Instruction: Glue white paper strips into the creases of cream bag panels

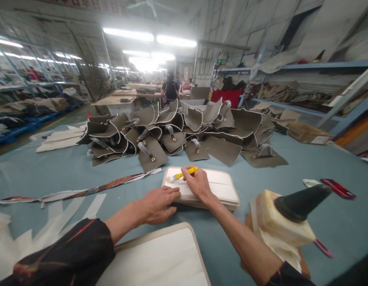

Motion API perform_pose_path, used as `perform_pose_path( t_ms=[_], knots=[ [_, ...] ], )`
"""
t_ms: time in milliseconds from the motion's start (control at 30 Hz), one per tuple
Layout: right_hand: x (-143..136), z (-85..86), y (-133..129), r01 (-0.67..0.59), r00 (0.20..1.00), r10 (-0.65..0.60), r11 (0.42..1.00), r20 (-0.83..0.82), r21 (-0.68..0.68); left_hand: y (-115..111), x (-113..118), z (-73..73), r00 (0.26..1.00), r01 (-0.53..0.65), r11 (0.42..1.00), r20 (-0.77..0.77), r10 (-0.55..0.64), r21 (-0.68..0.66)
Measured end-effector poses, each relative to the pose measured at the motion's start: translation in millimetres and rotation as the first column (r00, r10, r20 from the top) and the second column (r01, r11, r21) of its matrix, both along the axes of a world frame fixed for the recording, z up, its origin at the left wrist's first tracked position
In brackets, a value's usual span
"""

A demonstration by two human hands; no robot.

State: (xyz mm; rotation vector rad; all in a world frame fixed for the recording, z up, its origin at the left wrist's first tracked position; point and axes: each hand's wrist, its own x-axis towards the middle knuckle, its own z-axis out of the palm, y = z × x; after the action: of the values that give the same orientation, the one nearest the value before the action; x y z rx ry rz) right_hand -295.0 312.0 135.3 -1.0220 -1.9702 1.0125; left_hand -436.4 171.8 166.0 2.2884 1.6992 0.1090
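Note:
A brush with a yellow handle (pixel 186 172) is pinched in my right hand (pixel 198 183), its pale bristles touching the top of a stack of white panels (pixel 221 186). The panels are rectangular with rounded corners and beige edges. My left hand (pixel 160 204) rests with fingers stretched out at the stack's left front corner, holding nothing. Nearer to me lies a larger white panel (pixel 168 254) with a beige border, partly under my left forearm. To the right stands a yellowish container (pixel 265 208) with a black cone-shaped top (pixel 301 202).
Behind the stack, many grey-brown bag pieces (pixel 154 155) with wrapped handles are heaped across the table. A patterned strip (pixel 112 182) and white strips (pixel 67 210) lie left. At right are a red-and-black phone-like object (pixel 338 188) and a cardboard box (pixel 309 132). A person (pixel 171 89) is far behind.

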Motion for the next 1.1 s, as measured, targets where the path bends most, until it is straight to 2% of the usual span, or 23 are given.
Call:
perform_pose_path(
  t_ms=[133,333,433,600,700,900,1000,1100],
  knots=[
    [18.7,12.6,8.1,-0.002,0.996,-0.003,0.999,0.092,0.045,2.5,3.5,4.0,0.999,-0.035,0.997,-0.024,0.033,-0.070],
    [66.4,32.2,28.9,0.036,0.977,-0.051,0.996,0.206,0.076,3.8,4.0,5.8,0.998,-0.062,0.994,-0.018,0.061,-0.094],
    [92.3,41.4,38.6,0.058,0.961,-0.080,0.995,0.267,0.087,4.4,-5.0,-8.7,0.997,-0.079,0.995,-0.001,0.079,-0.056],
    [131.0,50.7,52.3,0.118,0.923,-0.154,0.986,0.353,0.120,7.3,-25.2,-46.3,0.996,-0.085,0.994,0.048,0.082,0.073],
    [151.7,52.8,59.4,0.140,0.906,-0.182,0.981,0.381,0.137,6.5,-31.6,-56.2,0.995,-0.094,0.990,0.051,0.089,0.101],
    [180.4,53.9,66.9,0.186,0.859,-0.248,0.966,0.448,0.177,6.9,-31.7,-56.9,0.993,-0.106,0.986,0.066,0.098,0.129],
    [185.4,54.6,66.5,0.204,0.825,-0.286,0.955,0.488,0.214,8.9,-31.3,-55.9,0.993,-0.108,0.988,0.069,0.101,0.112],
    [185.0,58.4,62.7,0.204,0.788,-0.314,0.945,0.529,0.257,8.9,-28.4,-47.6,0.992,-0.108,0.990,0.069,0.102,0.087]
  ],
)
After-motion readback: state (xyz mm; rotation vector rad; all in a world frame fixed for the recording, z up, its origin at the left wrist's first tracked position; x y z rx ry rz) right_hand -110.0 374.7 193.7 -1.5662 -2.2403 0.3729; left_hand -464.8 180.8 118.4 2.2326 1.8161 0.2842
